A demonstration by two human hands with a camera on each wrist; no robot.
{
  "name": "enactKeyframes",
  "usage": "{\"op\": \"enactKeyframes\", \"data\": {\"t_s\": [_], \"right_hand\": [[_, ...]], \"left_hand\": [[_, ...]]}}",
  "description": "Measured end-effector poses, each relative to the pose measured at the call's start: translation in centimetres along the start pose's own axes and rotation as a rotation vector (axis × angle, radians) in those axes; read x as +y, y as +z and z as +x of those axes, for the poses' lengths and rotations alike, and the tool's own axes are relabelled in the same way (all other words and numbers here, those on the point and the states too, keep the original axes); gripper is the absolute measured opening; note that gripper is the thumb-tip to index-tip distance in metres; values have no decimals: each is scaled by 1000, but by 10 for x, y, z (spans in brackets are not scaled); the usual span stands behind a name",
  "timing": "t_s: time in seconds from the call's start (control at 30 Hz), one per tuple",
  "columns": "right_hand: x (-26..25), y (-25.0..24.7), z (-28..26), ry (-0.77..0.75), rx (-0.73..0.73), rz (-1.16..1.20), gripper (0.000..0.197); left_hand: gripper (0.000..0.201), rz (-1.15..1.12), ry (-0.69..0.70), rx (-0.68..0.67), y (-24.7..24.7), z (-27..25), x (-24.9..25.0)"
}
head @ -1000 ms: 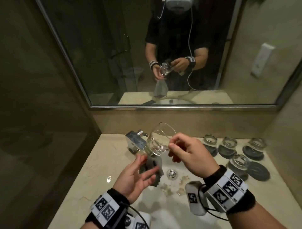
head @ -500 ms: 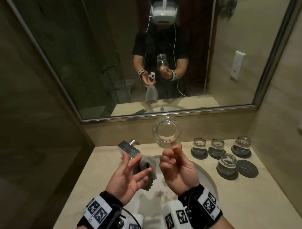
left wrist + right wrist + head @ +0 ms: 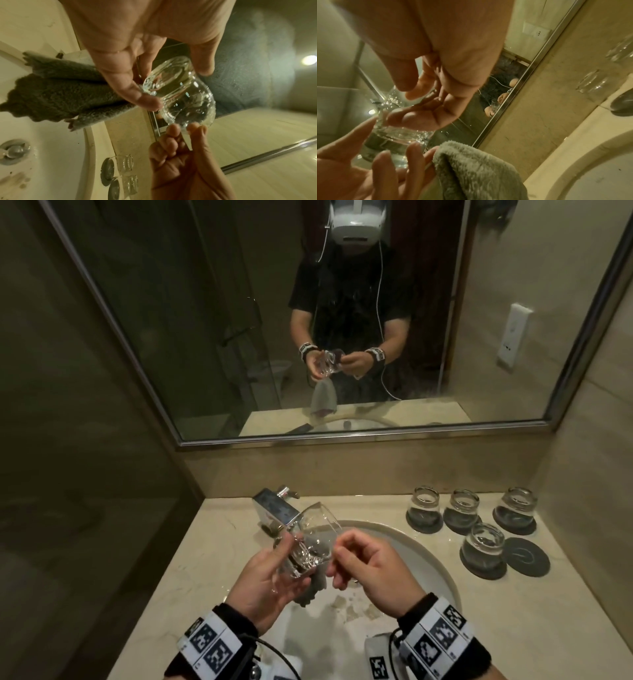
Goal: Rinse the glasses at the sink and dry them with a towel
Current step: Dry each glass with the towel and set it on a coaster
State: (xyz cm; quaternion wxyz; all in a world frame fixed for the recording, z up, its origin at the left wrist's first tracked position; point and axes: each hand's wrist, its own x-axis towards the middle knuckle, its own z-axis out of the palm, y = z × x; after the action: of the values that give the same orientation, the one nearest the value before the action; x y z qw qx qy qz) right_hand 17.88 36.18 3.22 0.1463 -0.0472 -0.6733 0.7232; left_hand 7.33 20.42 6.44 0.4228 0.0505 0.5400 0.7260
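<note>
two hands share one glass [image 3: 306,539] just above the sink [image 3: 424,556]: the left hand [image 3: 265,577] grips its thick base with the towel [image 3: 317,582] under its fingers, the right hand [image 3: 368,565] pinches the thin rim. it looks wet, slippery and fragile; i would hold the heavy base, not the rim.
</note>
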Motion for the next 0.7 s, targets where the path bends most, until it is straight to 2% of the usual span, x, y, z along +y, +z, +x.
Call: {"op": "enactKeyframes", "data": {"t_s": [0.1,0.13,0.17,0.23,0.3,0.33,0.4,0.5,0.6,0.67,0.7], "right_hand": [[-9,0,2,3,-57,8,7],[-10,-1,3,5,-47,54,14],[-9,-3,5,28,9,122,23],[1,-6,11,125,252,223,26],[19,-7,13,245,421,66,19],[27,-4,13,286,409,-28,16],[38,4,13,298,348,-88,15],[53,5,16,381,376,78,22],[61,-3,16,483,380,604,33],[61,-7,12,553,340,811,44],[62,-10,11,571,285,793,45]], "left_hand": [[39,-13,70,32,2,0,1],[42,-33,84,38,2,0,1],[45,-58,92,39,2,0,2],[52,-102,86,24,2,-1,4],[75,-124,75,-11,2,-1,6],[87,-126,74,-24,2,-1,6],[93,-123,67,-40,1,-1,7],[80,-110,63,-50,0,-3,5],[45,-87,70,-26,0,-7,5],[43,-55,65,-14,-2,-8,5],[43,-39,61,-9,-3,-7,5]]}}
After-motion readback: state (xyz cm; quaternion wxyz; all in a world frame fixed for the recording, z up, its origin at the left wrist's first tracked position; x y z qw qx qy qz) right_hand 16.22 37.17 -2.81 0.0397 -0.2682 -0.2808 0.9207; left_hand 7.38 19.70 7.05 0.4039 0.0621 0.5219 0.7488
